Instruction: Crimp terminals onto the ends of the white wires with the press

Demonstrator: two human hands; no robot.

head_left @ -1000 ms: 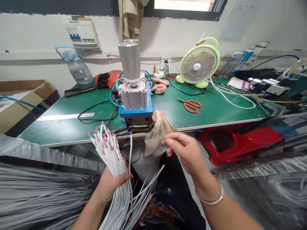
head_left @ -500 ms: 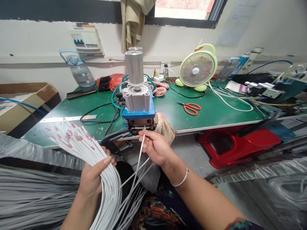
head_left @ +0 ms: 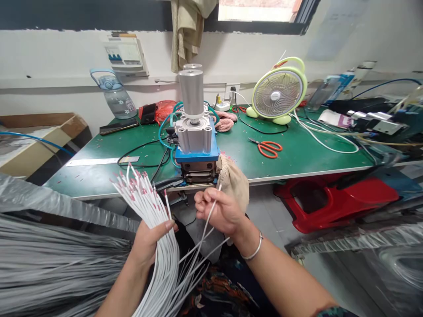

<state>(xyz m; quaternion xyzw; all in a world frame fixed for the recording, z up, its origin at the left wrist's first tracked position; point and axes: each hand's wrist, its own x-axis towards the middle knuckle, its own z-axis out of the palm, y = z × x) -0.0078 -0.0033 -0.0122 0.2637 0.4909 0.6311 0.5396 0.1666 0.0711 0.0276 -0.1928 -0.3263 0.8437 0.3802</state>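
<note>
My left hand [head_left: 150, 242] is wrapped round a thick bundle of white cables [head_left: 167, 264], thumb across the front. Most of their upper ends fan out and show pinkish-red tips; one cable stands a little apart by my thumb. My right hand [head_left: 220, 213], fingers curled, holds a single white cable [head_left: 209, 219] whose end pokes up past the hand. That end is apart from the press [head_left: 198, 169], a blue-plated machine with a silver cylinder on top, at the table's front edge. Below my hands, several loose cables trail down over my lap.
On the green table [head_left: 297, 149] lie orange-handled scissors [head_left: 269, 148], a white ruler [head_left: 99, 161] and a green fan [head_left: 277, 94]. A cloth bag [head_left: 235, 180] hangs right of the press. Grey cables [head_left: 59, 264] fill the lower left; a red stool [head_left: 350, 198] stands under the table.
My right hand has drawn the single cable's end out of the press front, back and to the right. The bundle in my left hand has shifted right, and the view has turned slightly left.
</note>
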